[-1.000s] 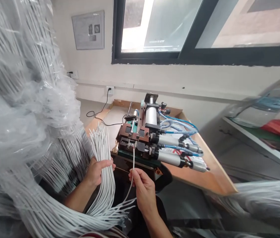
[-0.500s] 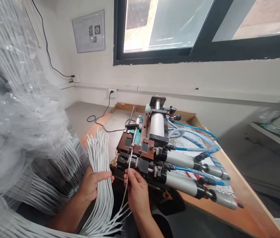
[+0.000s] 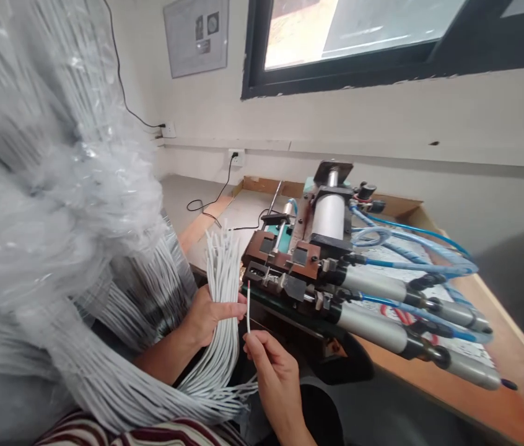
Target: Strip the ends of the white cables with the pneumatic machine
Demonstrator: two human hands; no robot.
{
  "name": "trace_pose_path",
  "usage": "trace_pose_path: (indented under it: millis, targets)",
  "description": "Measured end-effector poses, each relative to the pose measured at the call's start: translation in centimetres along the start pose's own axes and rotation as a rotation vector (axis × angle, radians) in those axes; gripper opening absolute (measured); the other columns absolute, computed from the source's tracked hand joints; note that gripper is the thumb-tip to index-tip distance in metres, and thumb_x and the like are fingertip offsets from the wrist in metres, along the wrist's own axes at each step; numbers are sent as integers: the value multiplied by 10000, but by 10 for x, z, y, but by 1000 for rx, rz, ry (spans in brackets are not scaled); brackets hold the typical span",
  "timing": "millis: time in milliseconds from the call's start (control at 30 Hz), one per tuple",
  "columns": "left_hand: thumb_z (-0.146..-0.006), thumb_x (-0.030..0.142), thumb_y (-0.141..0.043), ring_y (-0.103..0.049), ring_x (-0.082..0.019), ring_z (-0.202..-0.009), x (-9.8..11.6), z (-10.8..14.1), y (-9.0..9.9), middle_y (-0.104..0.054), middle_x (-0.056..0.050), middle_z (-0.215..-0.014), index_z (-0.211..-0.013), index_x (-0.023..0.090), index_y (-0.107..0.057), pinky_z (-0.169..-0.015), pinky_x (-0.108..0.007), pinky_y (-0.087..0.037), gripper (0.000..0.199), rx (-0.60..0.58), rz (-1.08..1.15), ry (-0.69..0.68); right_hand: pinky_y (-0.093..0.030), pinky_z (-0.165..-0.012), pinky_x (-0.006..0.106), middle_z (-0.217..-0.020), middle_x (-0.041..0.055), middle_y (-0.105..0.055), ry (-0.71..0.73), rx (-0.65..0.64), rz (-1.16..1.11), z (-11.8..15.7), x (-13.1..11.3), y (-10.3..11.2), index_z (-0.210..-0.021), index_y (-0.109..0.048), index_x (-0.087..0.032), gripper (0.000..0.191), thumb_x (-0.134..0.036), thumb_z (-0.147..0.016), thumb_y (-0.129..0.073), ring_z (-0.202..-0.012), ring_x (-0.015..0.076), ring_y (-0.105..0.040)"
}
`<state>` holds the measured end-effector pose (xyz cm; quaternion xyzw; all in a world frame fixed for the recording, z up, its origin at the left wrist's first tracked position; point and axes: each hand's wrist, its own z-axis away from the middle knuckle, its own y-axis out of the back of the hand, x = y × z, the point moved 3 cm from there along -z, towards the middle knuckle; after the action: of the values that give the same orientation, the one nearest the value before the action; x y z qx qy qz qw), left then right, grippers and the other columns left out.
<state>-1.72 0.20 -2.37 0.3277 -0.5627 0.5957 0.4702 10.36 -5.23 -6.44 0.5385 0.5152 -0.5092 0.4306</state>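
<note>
My left hand (image 3: pixel 210 316) is closed round a thick bundle of white cables (image 3: pixel 223 272), whose cut ends point upward. Just right of it, my right hand (image 3: pixel 271 365) pinches one single white cable (image 3: pixel 248 313) between thumb and fingers. That cable stands upright with a small reddish tip, in front of the machine's brown clamp blocks (image 3: pixel 306 257) and apart from them. The machine has a silver upright cylinder (image 3: pixel 328 217) and two silver cylinders lying to the right, with blue air hoses (image 3: pixel 429 267).
Plastic-wrapped heaps of white cable (image 3: pixel 104 204) fill the left side. The machine sits in a shallow cardboard tray (image 3: pixel 410 214) on a wooden table (image 3: pixel 410 378). A black power cord (image 3: pixel 206 210) runs to a wall socket (image 3: pixel 236 158). Striped cloth (image 3: pixel 164 433) shows at the bottom.
The single cable in my right hand has come out of the machine's clamp area, and its reddish tip now shows. My left hand still holds the bundle. The view has shifted left and down.
</note>
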Motion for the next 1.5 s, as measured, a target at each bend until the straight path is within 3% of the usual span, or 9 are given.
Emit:
trace_pose_path:
  millis: [133, 267, 400, 467, 567, 767, 933, 1300, 1500]
  targets:
    - [-503, 132, -740, -520, -103, -473, -5, 11, -1, -606, 2, -533, -633, 110, -651, -487, -232, -408, 159, -21, -65, -39, -353, -496, 230, -556, -11, -467, 59, -109, 104, 21, -5, -1, -631, -580, -182, 220, -320, -791, -520, -524, 133, -432]
    - [-470, 120, -743, -495, -98, -429, 5, 8, 14, -574, 13, -455, -534, 105, -623, -451, -230, -387, 137, 111, -120, -158, -354, -505, 231, -555, -5, -481, 81, -198, 175, 41, -5, 3, -604, -567, -183, 236, -296, -801, -505, -526, 138, -461]
    - [-486, 146, -721, -501, -98, -421, 22, -2, 29, -562, 20, -425, -500, 112, -601, -454, -228, -396, 125, 268, -68, -265, -356, -506, 230, -549, -10, -479, 17, -102, 143, 48, 1, 12, -574, -546, -181, 265, -326, -795, -518, -527, 135, -461]
    - [-494, 153, -720, -509, -102, -423, 23, -3, 26, -569, 16, -440, -521, 110, -605, -447, -227, -398, 126, 231, -54, -252, -362, -520, 229, -557, -12, -492, -32, 47, 79, 36, 2, 16, -586, -555, -178, 260, -350, -781, -541, -540, 132, -459]
    - [-510, 160, -721, -520, -109, -412, 15, -1, 16, -594, 4, -477, -602, 107, -628, -416, -227, -399, 141, 113, -2, -96, -361, -527, 228, -577, -10, -524, -83, 201, -91, 5, 0, 15, -640, -599, -167, 236, -372, -754, -582, -545, 119, -448]
    - [-500, 170, -738, -589, -141, -473, 10, -2, 10, -629, -16, -516, -637, 100, -652, -471, -241, -459, 176, 140, 4, 9, -354, -489, 188, -588, -14, -580, -208, 312, -588, -46, 9, -2, -712, -657, -169, 217, -374, -651, -692, -506, 78, -447]
    - [-482, 160, -737, -609, -160, -495, 10, -8, 11, -648, -27, -544, -628, 96, -668, -495, -257, -481, 173, 155, 17, 50, -322, -438, 155, -539, -24, -576, -302, 301, -713, -55, 11, -6, -650, -663, -163, 206, -332, -577, -754, -454, 49, -424]
    - [-481, 126, -724, -592, -148, -468, 7, -9, 9, -630, -10, -524, -675, 120, -643, -467, -245, -459, 210, 150, 51, 34, -300, -425, 165, -542, -8, -563, -294, 257, -668, -61, 10, -3, -652, -653, -140, 238, -351, -586, -741, -453, 55, -401]
    - [-478, 137, -744, -580, -140, -473, 2, -4, 7, -598, 16, -522, -688, 130, -612, -465, -242, -443, 248, 144, 62, 14, -362, -524, 224, -581, -4, -526, -151, 139, -313, -33, 11, 0, -677, -619, -158, 217, -367, -733, -610, -545, 112, -432]
